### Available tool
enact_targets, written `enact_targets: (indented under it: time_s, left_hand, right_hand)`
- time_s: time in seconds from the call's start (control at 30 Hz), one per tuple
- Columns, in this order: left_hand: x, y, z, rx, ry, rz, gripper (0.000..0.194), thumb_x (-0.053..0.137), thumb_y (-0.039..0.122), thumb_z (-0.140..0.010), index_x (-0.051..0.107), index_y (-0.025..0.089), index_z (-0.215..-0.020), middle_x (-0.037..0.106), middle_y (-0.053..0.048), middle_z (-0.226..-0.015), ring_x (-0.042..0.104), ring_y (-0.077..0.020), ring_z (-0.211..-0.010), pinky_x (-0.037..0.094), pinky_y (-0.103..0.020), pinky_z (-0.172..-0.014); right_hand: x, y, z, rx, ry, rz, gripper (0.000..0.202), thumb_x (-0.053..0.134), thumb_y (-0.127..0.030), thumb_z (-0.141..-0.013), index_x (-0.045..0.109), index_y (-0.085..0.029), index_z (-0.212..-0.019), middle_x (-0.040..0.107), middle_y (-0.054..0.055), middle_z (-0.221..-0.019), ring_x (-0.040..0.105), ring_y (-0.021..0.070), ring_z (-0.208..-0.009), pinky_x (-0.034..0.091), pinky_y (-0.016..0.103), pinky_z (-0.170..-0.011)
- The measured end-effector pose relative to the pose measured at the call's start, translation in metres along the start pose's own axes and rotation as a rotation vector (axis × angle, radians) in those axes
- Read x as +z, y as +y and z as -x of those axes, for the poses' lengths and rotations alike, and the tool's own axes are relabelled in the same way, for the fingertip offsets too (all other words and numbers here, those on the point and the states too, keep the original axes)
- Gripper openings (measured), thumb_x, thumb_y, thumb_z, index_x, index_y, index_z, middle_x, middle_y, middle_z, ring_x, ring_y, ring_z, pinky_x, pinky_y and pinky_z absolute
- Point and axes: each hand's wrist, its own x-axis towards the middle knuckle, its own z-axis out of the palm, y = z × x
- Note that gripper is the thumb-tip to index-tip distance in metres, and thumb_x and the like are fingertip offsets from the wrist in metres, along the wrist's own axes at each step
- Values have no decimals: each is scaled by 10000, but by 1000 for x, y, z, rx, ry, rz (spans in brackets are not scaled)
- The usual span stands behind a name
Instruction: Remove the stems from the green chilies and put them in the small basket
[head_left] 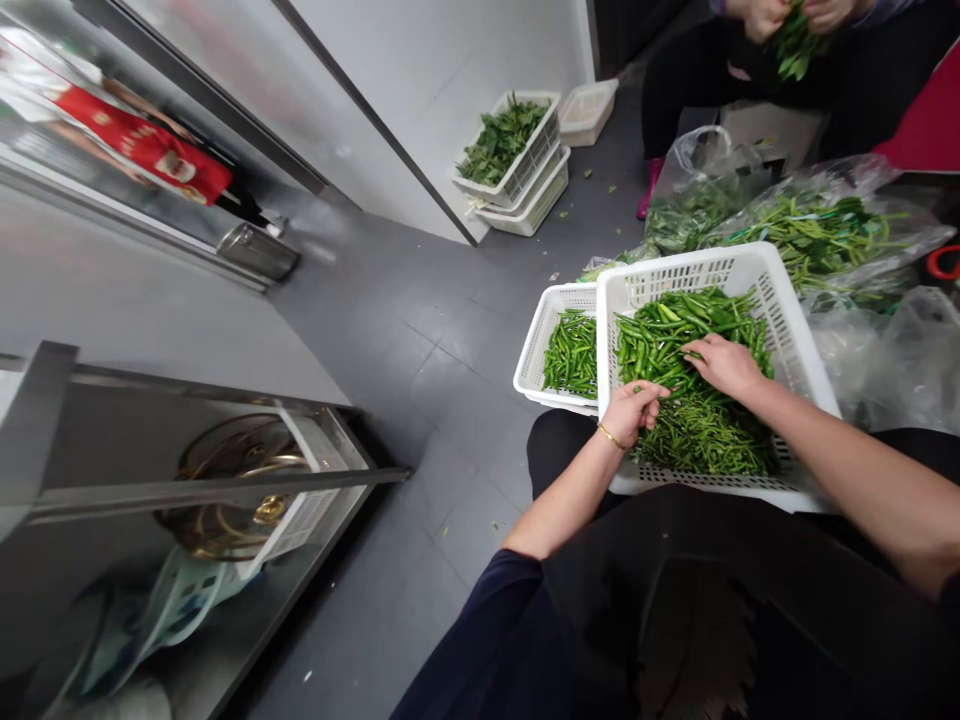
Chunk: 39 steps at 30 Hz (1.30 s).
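A white slotted plastic basket (799, 350) rests on my lap. Whole green chilies (675, 315) fill its far part, and a heap of thin green stems or slim chilies (705, 437) lies at the near side. My left hand (634, 412), a gold bracelet on its wrist, hovers over the basket's left side with thumb and fingers pinched; what sits between the tips is too small to make out. Among the chilies, my right hand (726, 366) has its fingertips closed on a green chili, partly hidden by the fingers.
A second white basket (530, 345) of chilies stands to the left. Plastic bags of leafy greens (825, 235) lie ahead right, before a seated person's hands (795, 15) holding greens. Stacked baskets (525, 210) stand by the wall; a metal shelf (225, 490) is at left.
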Motion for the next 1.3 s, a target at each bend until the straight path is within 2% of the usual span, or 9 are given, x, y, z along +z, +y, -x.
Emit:
enact_targets:
  time_s: [0.13,0.3,0.47,0.57,0.77,0.87,1.03,1.13,1.3]
  left_hand:
    - [1,-10,-3,-219,-37,107,274,570,360,-800,562,93,-861,640,-80,-689,633,-158,-616,518,-293,-583]
    - [8,-29,-10,-202,-58,25,141,580,244,-795,534,114,-826,623,-30,-693,573,-91,-518,499,-255,-571]
    - [12,-33,-4,42,-98,-435,97,550,230,-818,540,142,-856,635,-18,-705,619,-117,-677,482,-284,-748]
    - [13,-26,8,158,-282,-649,176,564,304,-810,580,139,-868,653,-40,-778,623,-153,-795,443,-315,-860]
    - [6,-18,18,-60,-619,-288,403,593,483,-766,548,121,-939,650,-96,-836,630,-144,-709,462,-253,-632]
    - [2,-22,11,-107,-455,-197,445,643,457,-727,555,129,-1015,609,-18,-665,512,-64,-459,339,-175,-444]
    - [-1,-26,1,-108,-136,-95,582,740,303,-635,539,147,-1158,424,105,-450,342,-32,-333,258,-162,-376]
    - [1,-28,0,-158,-31,-7,405,733,299,-655,603,100,-983,546,28,-547,504,-69,-439,411,-200,-454]
    - [5,-31,-4,-247,43,122,312,735,299,-675,572,82,-828,621,-48,-646,615,-132,-597,512,-293,-612]
  right_hand:
    - [-1,-19,49,-201,93,-163,318,442,-321,-879,663,-208,-1077,635,93,-967,615,195,-838,477,301,-741]
    - [-18,-44,98,-399,-63,-386,317,435,-257,-867,629,-271,-1118,642,65,-1043,596,190,-951,468,314,-806]
    - [-29,-31,85,105,-224,-669,323,423,-451,-864,622,-208,-791,562,-13,-551,535,145,-540,420,261,-541]
    - [-26,-34,79,125,-309,-809,435,478,-554,-807,524,-197,-562,527,-3,-528,496,138,-528,380,258,-522]
    - [-18,-38,98,289,-544,-1351,554,289,-653,-842,412,-212,-531,266,-65,-388,296,93,-327,301,257,-375]
    - [-21,-12,82,170,-579,-993,486,453,-644,-776,608,-186,-819,473,-31,-459,470,135,-419,386,272,-448]
    - [-10,19,26,109,-254,-91,532,577,-403,-767,513,-227,-1266,666,91,-930,623,232,-778,459,337,-657]
    - [2,6,24,42,-259,43,334,471,-277,-836,610,-186,-1126,652,119,-983,628,223,-803,463,343,-710]
    - [0,-39,84,-158,-140,-126,354,351,-338,-901,646,-202,-1041,634,107,-987,618,194,-804,472,311,-708]
